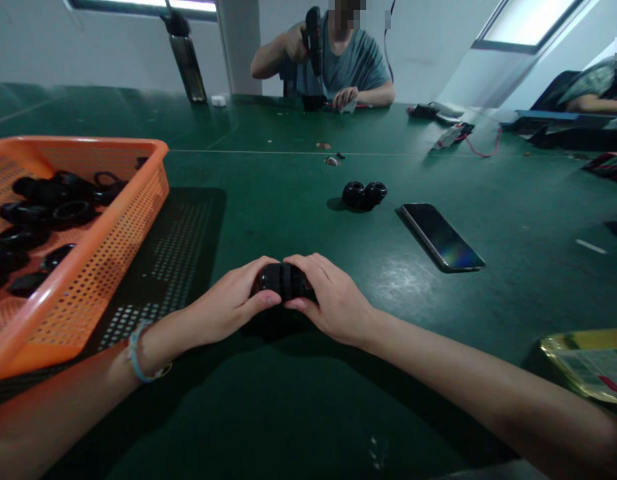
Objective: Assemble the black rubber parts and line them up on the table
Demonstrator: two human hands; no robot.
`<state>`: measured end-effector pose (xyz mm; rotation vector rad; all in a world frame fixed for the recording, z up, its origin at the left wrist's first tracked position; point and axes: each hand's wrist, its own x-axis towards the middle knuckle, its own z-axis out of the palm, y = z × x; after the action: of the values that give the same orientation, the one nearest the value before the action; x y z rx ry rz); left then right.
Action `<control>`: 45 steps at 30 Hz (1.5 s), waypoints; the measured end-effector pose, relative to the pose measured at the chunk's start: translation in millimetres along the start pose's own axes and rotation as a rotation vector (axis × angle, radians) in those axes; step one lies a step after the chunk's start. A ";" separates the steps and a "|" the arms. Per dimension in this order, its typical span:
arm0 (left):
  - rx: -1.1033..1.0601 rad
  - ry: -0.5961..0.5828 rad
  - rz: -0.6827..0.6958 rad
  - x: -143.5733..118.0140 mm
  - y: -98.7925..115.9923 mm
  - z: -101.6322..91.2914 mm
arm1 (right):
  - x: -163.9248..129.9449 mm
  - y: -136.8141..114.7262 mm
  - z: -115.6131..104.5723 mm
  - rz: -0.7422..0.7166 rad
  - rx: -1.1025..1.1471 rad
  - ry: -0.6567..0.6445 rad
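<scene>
Left forearm: a pale blue wristband (136, 357) circles my wrist, nearest the camera.
Left grip: my left hand (227, 303) pinches the left end of a black ribbed part (282, 280), thumb below, fingers curled over the top.
Right grip: my right hand (333, 300) pinches the right end of the same part, fingertips nearly meeting those of the left.
Part: it sits between both hands just above the green table (298, 220), near the front edge; it looks like two round halves pressed together, though I cannot tell how they join.
Near right: a yellow-rimmed tray (563, 350) at the table's corner.
Left: an orange perforated basket (113, 240) holding loose black rings (33, 213).
Middle: a dark phone (441, 237) lies flat, screen up; just beyond it, a pair of black round parts (364, 195) rest touching each other.
Far: a person across the table grips a black power screwdriver (313, 40) upright over a small piece; a dark bottle (187, 63) stands to their side.
</scene>
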<state>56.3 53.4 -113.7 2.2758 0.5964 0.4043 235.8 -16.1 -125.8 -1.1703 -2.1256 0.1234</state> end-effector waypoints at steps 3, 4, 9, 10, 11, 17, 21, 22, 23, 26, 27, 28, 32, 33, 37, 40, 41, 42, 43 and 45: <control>0.001 0.018 -0.010 -1.1 0.0 2.1 | -0.1 -2.7 1.3 0.031 0.029 -0.001; 0.004 0.027 -0.019 -1.5 0.3 2.8 | -0.4 -3.4 1.6 0.041 0.039 -0.001; 0.022 0.044 -0.079 -2.5 3.3 6.0 | -2.4 -5.8 1.9 0.112 0.093 -0.008; 0.028 0.043 -0.084 -2.6 3.8 6.5 | -2.8 -6.1 1.8 0.124 0.103 -0.009; 0.035 0.043 -0.084 -2.5 4.3 6.9 | -3.2 -6.5 1.6 0.134 0.110 -0.008; 0.077 0.054 -0.070 -1.9 4.3 7.9 | -3.5 -8.9 -0.7 0.206 0.164 -0.046; 0.106 0.072 -0.075 -2.0 4.4 7.8 | -1.8 -11.4 -2.1 0.308 0.215 -0.094; 0.111 0.075 -0.068 -2.0 4.5 7.8 | -1.4 -12.1 -2.5 0.334 0.228 -0.101; 0.115 0.076 -0.061 -2.0 4.5 7.8 | -1.0 -12.6 -2.9 0.354 0.244 -0.105; 0.127 0.072 -0.053 -1.7 4.1 7.7 | 0.0 -13.9 -4.0 0.379 0.281 -0.113; 0.133 0.069 -0.056 -1.7 3.9 7.7 | 0.4 -14.2 -4.2 0.385 0.287 -0.116; 0.141 0.067 -0.059 -1.7 3.7 7.7 | 0.8 -14.4 -4.5 0.394 0.292 -0.120; 0.189 0.073 -0.059 -1.7 3.6 7.8 | 2.5 -14.6 -5.5 0.468 0.344 -0.139; 0.197 0.077 -0.058 -1.6 3.8 7.8 | 2.8 -14.4 -5.7 0.478 0.363 -0.143; 0.215 0.076 -0.060 -1.3 4.6 8.0 | 3.3 -13.5 -6.6 0.481 0.396 -0.155; 0.231 0.065 -0.073 -1.3 4.8 8.1 | 3.3 -13.5 -7.2 0.494 0.408 -0.160; 0.233 0.064 -0.077 -1.3 5.0 8.1 | 3.4 -13.7 -7.4 0.500 0.415 -0.162; 0.235 0.062 -0.078 -1.3 5.2 8.0 | 3.4 -13.9 -7.6 0.507 0.424 -0.161; 0.236 0.062 -0.076 -1.2 5.6 8.0 | 3.4 -14.1 -7.7 0.512 0.437 -0.163; 0.236 0.064 -0.067 -1.0 6.5 7.8 | 3.2 -14.4 -7.6 0.522 0.464 -0.165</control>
<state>60.9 44.3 -114.3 2.4653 0.7865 0.3922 229.2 -23.9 -112.7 -1.4224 -1.7340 0.9225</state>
